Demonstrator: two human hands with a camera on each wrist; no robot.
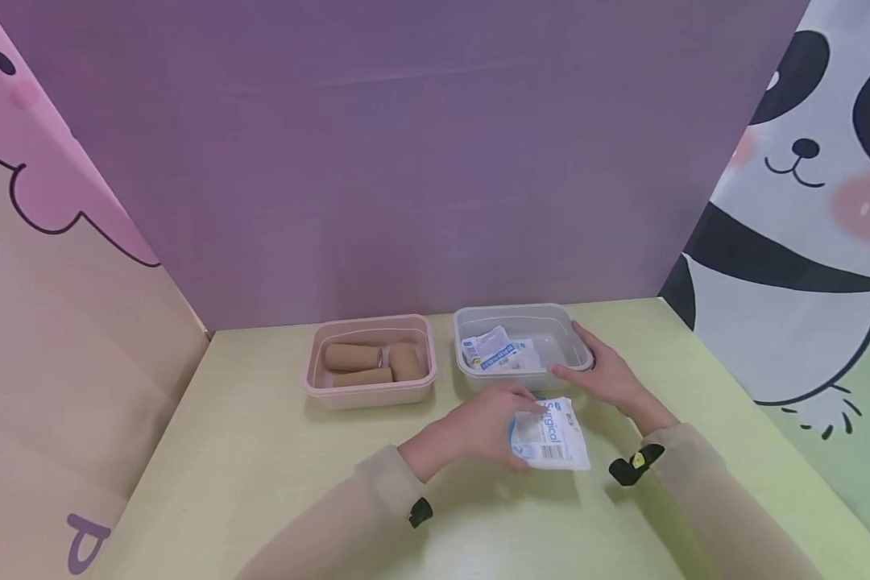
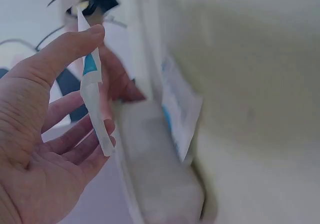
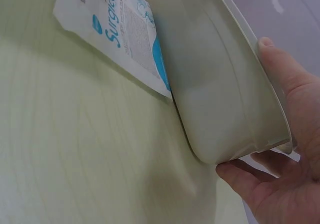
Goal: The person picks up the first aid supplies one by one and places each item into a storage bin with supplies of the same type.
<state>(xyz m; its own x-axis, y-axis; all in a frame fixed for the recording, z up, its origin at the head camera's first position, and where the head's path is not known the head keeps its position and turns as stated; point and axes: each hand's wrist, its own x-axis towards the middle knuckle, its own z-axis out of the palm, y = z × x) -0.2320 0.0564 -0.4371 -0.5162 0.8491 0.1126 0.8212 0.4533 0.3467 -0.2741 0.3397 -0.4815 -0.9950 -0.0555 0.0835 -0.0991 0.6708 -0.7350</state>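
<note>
My left hand (image 1: 489,427) pinches a white surgical packet (image 2: 91,91) between thumb and fingers, seen nearly edge-on in the left wrist view. In the head view, a packet face printed "Surgical" (image 1: 551,439) shows at its fingertips. A packet with the same print (image 3: 117,28) overlaps the foot of the bin in the right wrist view. The left wrist view also has a blurred white packet (image 2: 181,111) by the bin's outer wall. My right hand (image 1: 612,374) grips the right front corner of the pale grey bin (image 1: 561,342). Several white-and-blue packets (image 1: 500,350) lie inside it.
To the left stands a pink bin (image 1: 370,395) with brown rolls (image 1: 353,356) in it. Both bins are on the pale yellow table (image 1: 261,483), near the purple back wall (image 1: 435,161). Printed panels flank the table, with a panda (image 1: 805,185) on the right.
</note>
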